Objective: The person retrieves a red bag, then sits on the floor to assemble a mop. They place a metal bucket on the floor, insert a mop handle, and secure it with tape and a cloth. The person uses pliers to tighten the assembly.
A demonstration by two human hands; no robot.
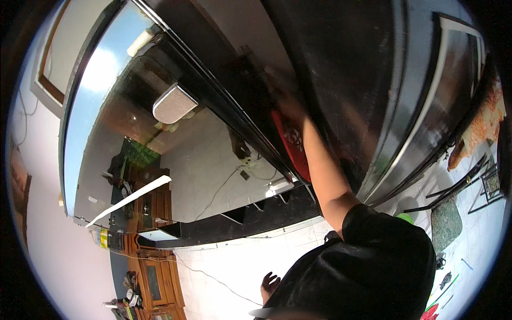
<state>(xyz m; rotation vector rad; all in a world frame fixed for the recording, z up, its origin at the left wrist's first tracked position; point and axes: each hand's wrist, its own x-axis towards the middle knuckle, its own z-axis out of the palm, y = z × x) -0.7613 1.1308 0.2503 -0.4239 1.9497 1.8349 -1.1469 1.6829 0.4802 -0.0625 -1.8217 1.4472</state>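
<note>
My right arm, in a black short sleeve, reaches up into the dark interior of a black cabinet [341, 58]. There my right hand [288, 101] is dim and smeared; its fingers and anything in them cannot be made out. Just below it, along the forearm, lies a red object with a pale pattern [290, 141], partly covered by the arm. My left hand [270, 285] hangs low beside my body, fingers loosely curled and apart, with nothing visible in it. A glossy, mirror-like panel [208, 160] with a rounded pinkish plate [175, 104] stands left of the right arm.
A white strip [130, 200] crosses the glossy panel's lower left. Wooden furniture [157, 280] stands at the lower left, with a thin cable [213, 280] on the pale floor. At the right are a metal-framed chair [448, 218] and small items on the tiles.
</note>
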